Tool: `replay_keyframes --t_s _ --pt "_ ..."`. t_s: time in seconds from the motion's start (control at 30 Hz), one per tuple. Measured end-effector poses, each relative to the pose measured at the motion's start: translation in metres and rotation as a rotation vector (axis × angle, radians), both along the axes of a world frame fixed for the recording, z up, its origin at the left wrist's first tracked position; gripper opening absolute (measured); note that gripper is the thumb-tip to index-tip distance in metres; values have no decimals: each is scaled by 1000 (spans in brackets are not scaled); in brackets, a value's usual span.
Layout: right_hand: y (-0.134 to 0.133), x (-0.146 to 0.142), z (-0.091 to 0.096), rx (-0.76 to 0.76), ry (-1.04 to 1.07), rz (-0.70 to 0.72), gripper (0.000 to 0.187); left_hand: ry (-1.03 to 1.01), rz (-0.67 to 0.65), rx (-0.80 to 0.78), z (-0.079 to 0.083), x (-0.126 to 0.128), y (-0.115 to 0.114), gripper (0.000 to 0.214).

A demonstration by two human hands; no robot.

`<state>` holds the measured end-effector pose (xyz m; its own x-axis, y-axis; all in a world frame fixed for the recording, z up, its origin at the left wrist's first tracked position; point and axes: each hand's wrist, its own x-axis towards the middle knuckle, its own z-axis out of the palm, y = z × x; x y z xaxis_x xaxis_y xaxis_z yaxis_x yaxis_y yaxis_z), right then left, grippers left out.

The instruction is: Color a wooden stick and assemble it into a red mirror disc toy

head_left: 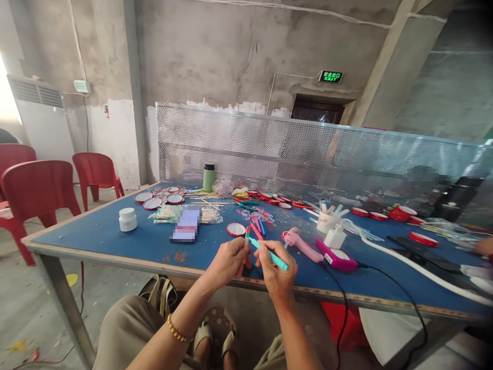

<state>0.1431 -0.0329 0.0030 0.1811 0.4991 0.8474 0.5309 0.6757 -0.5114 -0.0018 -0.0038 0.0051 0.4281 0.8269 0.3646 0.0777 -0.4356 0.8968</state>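
Note:
Near the front edge of the table, my left hand (pixel 230 257) is closed on a small flat stick (pixel 247 234) with red and green colouring at its upper end. A teal marker pen (pixel 274 257) is held in my right hand (pixel 280 272), its tip pointing left, close to the stick. Whether tip and stick touch, I cannot tell. Just behind my hands lie a round red-rimmed disc (pixel 236 229), a red marker (pixel 256 231) and a blue marker (pixel 262 226).
To the right are a pink glue gun (pixel 302 244), a magenta box (pixel 336 255) with a cable, and a white cup (pixel 325 222) of pens. A phone (pixel 186 224), a white jar (pixel 128 220) and a green bottle (pixel 208 178) stand left. A perforated metal screen (pixel 239 144) runs behind.

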Motion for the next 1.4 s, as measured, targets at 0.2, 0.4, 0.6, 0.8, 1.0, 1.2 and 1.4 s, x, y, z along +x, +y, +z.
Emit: replay_keyframes --t_s 0.2,0.4,0.6,0.8,1.0,1.2,1.4 --pt "0 0 -1 -1 10 10 18 3 1 -9 1 0 0 34" --pt "1 0 -2 2 27 -1 17 0 1 -5 1 0 -1 30" --pt "1 1 -1 5 3 -4 17 -1 2 -8 0 0 1 30" --pt "1 1 -3 2 9 -8 16 -3 1 8 0 0 0 31" --pt "0 0 -1 23 5 2 16 -3 1 0 1 0 1 29" --pt "1 1 -2 22 -19 -5 16 -2 3 7 -1 0 1 29" --pt "2 1 -3 11 6 8 16 -5 6 -7 1 0 1 30"
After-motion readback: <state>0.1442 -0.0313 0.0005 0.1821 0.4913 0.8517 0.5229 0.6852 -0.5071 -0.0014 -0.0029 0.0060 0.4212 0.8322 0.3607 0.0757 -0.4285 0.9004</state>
